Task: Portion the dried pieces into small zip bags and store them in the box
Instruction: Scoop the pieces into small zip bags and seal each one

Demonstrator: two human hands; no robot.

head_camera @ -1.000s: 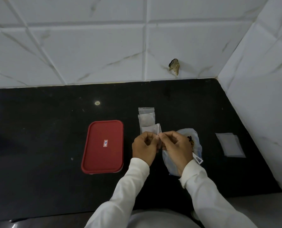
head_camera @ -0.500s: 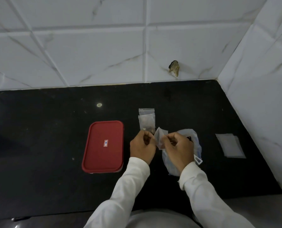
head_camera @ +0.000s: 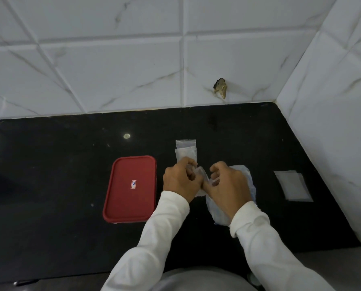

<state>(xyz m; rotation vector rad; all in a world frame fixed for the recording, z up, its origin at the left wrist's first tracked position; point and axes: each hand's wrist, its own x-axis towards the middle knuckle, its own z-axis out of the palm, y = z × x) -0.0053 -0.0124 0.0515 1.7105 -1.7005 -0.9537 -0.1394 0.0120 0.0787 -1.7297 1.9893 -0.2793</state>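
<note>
The small zip bag [head_camera: 200,186] is clear, crumpled and partly hidden between the two hands, at the centre of the frame above the black counter [head_camera: 49,164]; its contents cannot be made out. Its long axis runs roughly top to bottom of the frame, one corner pointing down. The left hand [head_camera: 180,182] pinches its upper part with curled fingers. The right hand [head_camera: 231,189] has curled fingers and its thumb against the bag; whether it pinches cannot be told. One box [head_camera: 131,175] with a red lid on lies left of centre, long axis up the frame. Two overlapping small bags [head_camera: 186,152] lie just above the hands. One large plastic bag [head_camera: 216,213] lies under the right hand. A flat pile of bags [head_camera: 292,185] lies at right, count unclear.
</note>
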